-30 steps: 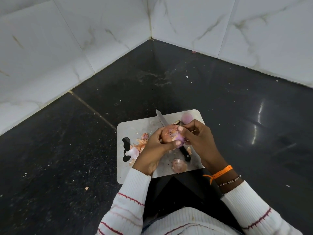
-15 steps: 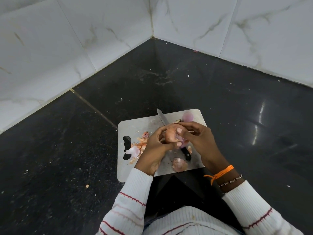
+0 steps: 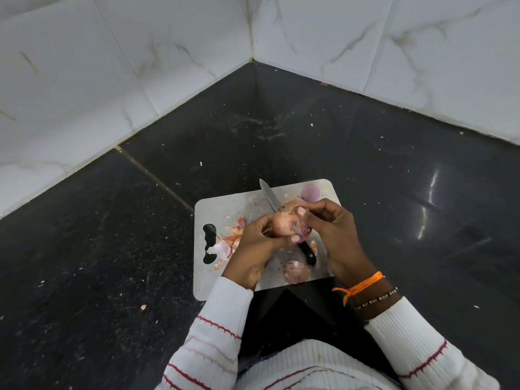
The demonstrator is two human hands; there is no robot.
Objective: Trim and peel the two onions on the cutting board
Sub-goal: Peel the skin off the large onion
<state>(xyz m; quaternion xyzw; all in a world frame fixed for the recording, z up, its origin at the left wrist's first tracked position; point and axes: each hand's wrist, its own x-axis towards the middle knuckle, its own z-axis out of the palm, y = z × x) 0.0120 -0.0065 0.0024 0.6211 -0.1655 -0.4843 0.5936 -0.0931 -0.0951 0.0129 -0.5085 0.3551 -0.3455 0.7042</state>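
Above the white cutting board point(image 3: 225, 209), both hands hold a brownish onion point(image 3: 285, 222) with its dry skin partly on. My left hand point(image 3: 254, 246) grips it from the left and below. My right hand point(image 3: 329, 229) pinches the skin at its top right with thumb and fingers. A second, peeled purple onion point(image 3: 310, 191) sits at the board's far right corner. A knife lies on the board under the hands, its blade point(image 3: 268, 196) pointing away and its black handle point(image 3: 308, 253) toward me.
Loose peels point(image 3: 228, 243) lie by the board's handle hole on the left. Another peel piece point(image 3: 297, 271) lies near the front edge. The board rests on a black stone floor in a corner of white marble wall tiles point(image 3: 140, 66).
The onion has turned a little in my hands. My right thumb and fingers have shifted up onto its top, working at the skin. The knife and peels stay put.
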